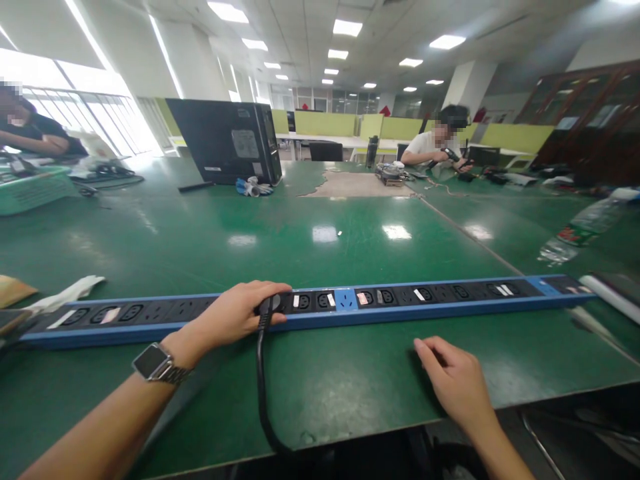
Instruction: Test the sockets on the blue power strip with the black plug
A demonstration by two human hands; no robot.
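A long blue and black power strip (400, 299) lies across the green table in front of me, with rows of sockets and small white labels along its top. My left hand (235, 310), wearing a watch (156, 363) at the wrist, has its thumb and fingers around a black power plug (271, 305) at a socket left of the strip's middle. Whether the plug is fully seated I cannot tell. From it a black cable (261, 380) hangs down over the table's front edge. My right hand (455, 377) hovers near that edge, fingers loosely curled and closed, with nothing visible in them.
A black computer case (220, 140) stands at the back left, with gloves (254, 187) beside it. A green basket (37, 190) sits at far left; a plastic bottle (583, 227) is at right. Two people (435, 143) sit across the table, one on each side.
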